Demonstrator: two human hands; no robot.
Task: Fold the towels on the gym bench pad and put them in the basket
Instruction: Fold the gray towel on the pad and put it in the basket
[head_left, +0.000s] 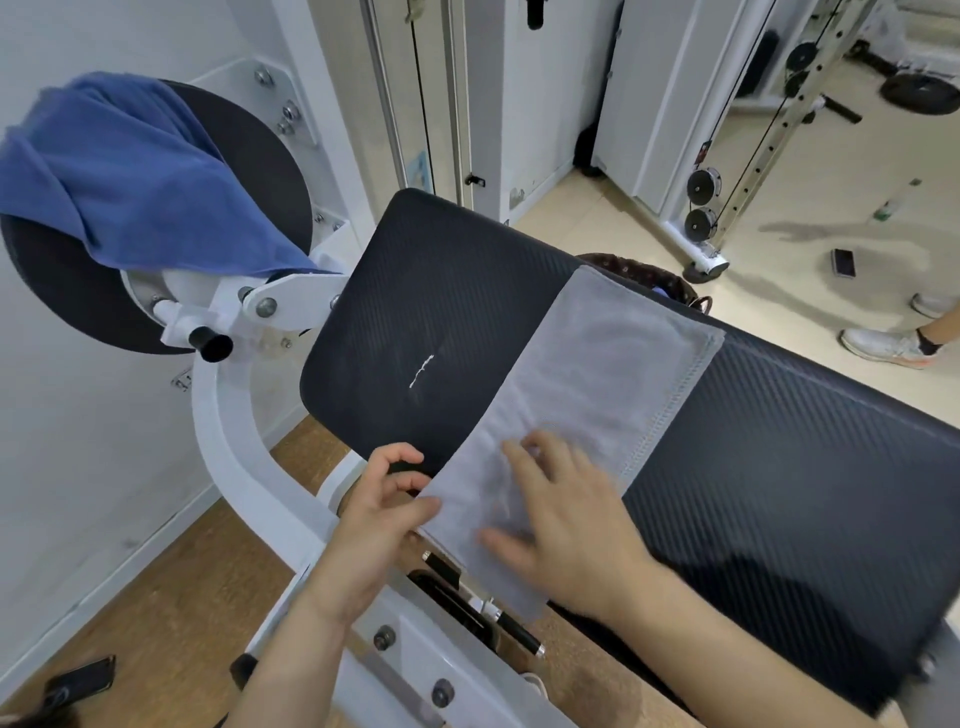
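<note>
Left hand (387, 499) in a pinch — right hand (561, 525) flat, fingers (522, 460) spread

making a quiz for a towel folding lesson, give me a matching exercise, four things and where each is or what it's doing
Things: 1 grey towel, 2 blue towel, 3 basket, 4 left hand.
States: a draped over the round pad, b behind the bench pad, mostly hidden, c pinches the grey towel's edge, d flat on the bench pad under the right hand.
Pairs: 1-d, 2-a, 3-b, 4-c.
</note>
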